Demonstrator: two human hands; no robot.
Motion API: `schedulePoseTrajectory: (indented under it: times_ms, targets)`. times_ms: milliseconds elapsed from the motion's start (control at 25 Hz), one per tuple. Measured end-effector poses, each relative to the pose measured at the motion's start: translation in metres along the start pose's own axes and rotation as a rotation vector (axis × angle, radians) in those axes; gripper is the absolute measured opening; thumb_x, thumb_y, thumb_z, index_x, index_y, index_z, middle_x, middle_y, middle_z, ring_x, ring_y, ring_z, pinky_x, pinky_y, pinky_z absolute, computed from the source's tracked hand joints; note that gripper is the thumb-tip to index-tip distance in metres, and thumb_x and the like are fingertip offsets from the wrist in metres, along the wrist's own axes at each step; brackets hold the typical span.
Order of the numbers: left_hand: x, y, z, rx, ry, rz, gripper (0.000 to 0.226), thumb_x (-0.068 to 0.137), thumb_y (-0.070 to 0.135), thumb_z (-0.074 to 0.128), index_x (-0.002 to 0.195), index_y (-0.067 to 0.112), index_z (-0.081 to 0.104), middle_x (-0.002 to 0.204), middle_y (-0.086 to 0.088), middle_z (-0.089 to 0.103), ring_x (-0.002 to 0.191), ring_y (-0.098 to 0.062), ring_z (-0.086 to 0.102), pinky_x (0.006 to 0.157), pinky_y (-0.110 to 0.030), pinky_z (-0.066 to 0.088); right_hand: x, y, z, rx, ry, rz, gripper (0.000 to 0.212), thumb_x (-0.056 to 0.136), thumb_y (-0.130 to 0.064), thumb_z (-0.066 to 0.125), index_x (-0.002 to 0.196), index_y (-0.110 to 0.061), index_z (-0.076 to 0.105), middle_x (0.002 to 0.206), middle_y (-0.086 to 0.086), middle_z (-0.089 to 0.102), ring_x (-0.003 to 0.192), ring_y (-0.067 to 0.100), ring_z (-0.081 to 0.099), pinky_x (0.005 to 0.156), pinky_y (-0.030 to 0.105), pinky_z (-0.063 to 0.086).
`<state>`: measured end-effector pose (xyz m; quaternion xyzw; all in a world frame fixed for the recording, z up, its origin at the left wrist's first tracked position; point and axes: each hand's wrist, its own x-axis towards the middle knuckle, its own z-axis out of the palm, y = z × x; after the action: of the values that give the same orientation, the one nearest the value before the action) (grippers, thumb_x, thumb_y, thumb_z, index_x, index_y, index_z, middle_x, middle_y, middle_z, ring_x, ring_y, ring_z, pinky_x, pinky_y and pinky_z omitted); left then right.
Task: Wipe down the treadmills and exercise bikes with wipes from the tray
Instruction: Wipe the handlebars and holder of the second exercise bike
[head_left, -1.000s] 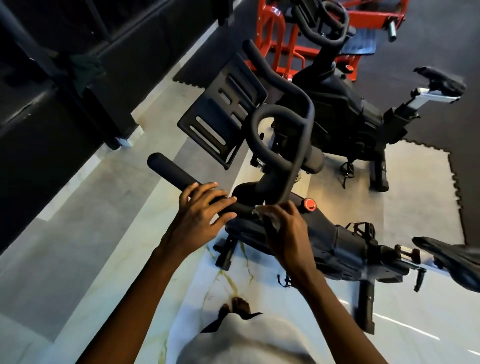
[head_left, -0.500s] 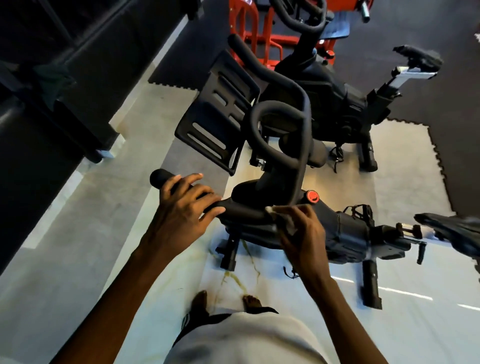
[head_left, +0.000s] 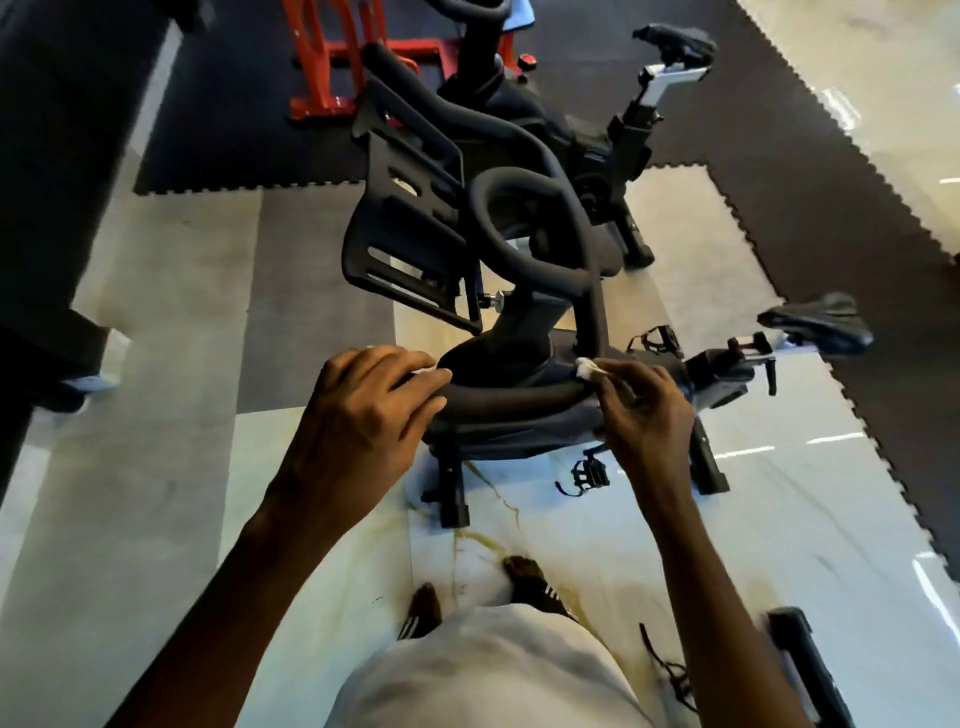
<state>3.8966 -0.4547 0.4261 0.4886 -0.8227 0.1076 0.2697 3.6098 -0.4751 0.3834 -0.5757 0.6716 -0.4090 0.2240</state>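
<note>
A black exercise bike (head_left: 519, 431) stands just in front of me, its looped handlebar (head_left: 524, 395) running across between my hands. My left hand (head_left: 363, 415) grips the left end of the handlebar, fingers curled over the bar, with a bit of white showing under the fingertips. My right hand (head_left: 644, 410) pinches a small white wipe (head_left: 587, 368) against the bar's right side, where the loop bends upward. The bike's saddle (head_left: 821, 325) sticks out to the right.
A second black bike (head_left: 561, 135) stands behind the near one, with a red metal frame (head_left: 332, 62) beyond it. Dark rubber mats (head_left: 810, 182) border the pale tiled floor. A dark machine base (head_left: 47, 332) is at the left. Another black part (head_left: 800, 665) lies at bottom right. My feet (head_left: 524, 571) are below.
My left hand slid to the right along the bar toward the bike's middle. My right hand with the wipe moved right to the loop's bend. The camera tilted further downward.
</note>
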Motion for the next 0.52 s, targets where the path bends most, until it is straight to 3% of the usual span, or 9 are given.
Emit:
schedulePoseTrajectory:
  times_ms: [160,240,360,440,520]
  targets:
    - [-0.008,-0.017,-0.006,-0.168,0.007,-0.027,0.034,0.097,0.022,0.062,0.127,0.008,0.067,0.126,-0.010,0.066,0.115,-0.024,0.056,0.100,-0.034,0.043,-0.036,-0.029,0.029,0.062,-0.051,-0.009,0.022,0.090,-0.009,0.070,0.109,-0.020,0.072,0.112,-0.003,0.061,0.099,0.001,0.064,0.087,0.016,0.055]
    - [-0.016,-0.025,-0.013,-0.271,0.007,-0.099,0.039,0.097,0.024,0.062,0.131,0.006,0.064,0.130,-0.011,0.063,0.118,-0.018,0.055,0.105,-0.021,0.042,-0.050,-0.041,0.039,0.113,-0.110,-0.028,0.022,0.090,-0.006,0.069,0.110,-0.016,0.072,0.114,-0.002,0.062,0.102,0.000,0.064,0.089,0.013,0.053]
    - [-0.026,-0.030,-0.022,-0.364,0.033,-0.164,0.041,0.097,0.017,0.068,0.136,0.004,0.060,0.134,-0.015,0.062,0.125,-0.008,0.050,0.109,-0.005,0.031,-0.042,-0.041,0.034,0.087,-0.009,0.013,0.020,0.091,-0.012,0.070,0.111,-0.015,0.073,0.110,-0.001,0.063,0.099,0.004,0.066,0.085,0.011,0.052]
    - [-0.029,-0.031,-0.025,-0.390,0.052,-0.177,0.044,0.095,0.014,0.068,0.136,0.003,0.060,0.136,-0.013,0.062,0.126,-0.011,0.052,0.108,-0.005,0.032,-0.038,-0.042,0.033,0.066,0.070,0.061,0.018,0.092,-0.015,0.071,0.109,-0.018,0.073,0.108,-0.002,0.064,0.096,0.003,0.065,0.085,0.014,0.054]
    - [-0.029,-0.035,-0.026,-0.440,0.062,-0.172,0.044,0.096,0.018,0.066,0.137,0.005,0.059,0.138,-0.008,0.060,0.128,-0.009,0.052,0.106,-0.004,0.034,-0.047,-0.058,0.048,0.075,0.032,0.050,0.019,0.092,-0.013,0.069,0.109,-0.022,0.070,0.112,-0.004,0.061,0.098,-0.005,0.062,0.088,0.017,0.055]
